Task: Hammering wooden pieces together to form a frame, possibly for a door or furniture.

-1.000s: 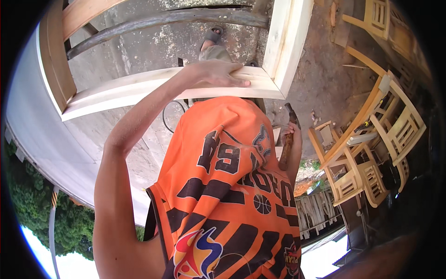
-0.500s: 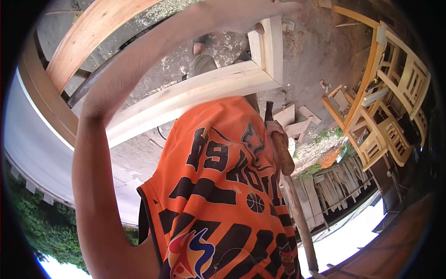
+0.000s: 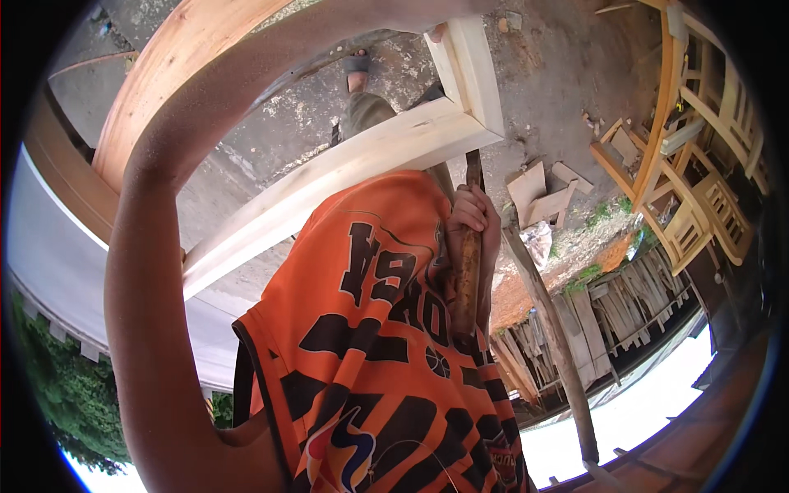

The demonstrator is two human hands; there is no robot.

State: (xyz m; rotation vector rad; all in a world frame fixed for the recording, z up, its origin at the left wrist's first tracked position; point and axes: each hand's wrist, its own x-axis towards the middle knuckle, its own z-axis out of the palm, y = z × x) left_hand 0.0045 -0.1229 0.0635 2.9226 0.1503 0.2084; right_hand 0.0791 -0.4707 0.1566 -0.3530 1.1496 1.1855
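Observation:
A pale wooden frame [image 3: 329, 185] crosses in front of my body, with a mitred corner where a short piece meets the long rail. My left arm arches over it, and my left hand [image 3: 440, 8], mostly cut off by the upper edge, lies at the short piece; a fingertip shows against its side. My right hand [image 3: 470, 209] is closed around a round wooden tool [image 3: 466, 287], held upright against the orange jersey [image 3: 370, 271]. The tool's narrow dark end points at the frame's corner; I cannot make out its exact kind.
A wide curved board [image 3: 177, 78] lies at the upper left beside a brown beam. Wood offcuts [image 3: 538, 193] lie on the floor. Slatted wooden furniture [image 3: 699, 214] stands at the right, and a long pole [image 3: 551, 329] leans nearby. A foot in a sandal [image 3: 356, 70] is on the floor.
My right hand has come further into view with the wooden tool, which has shifted left and turned more upright. My left hand has slipped mostly past the upper edge as the view shifted.

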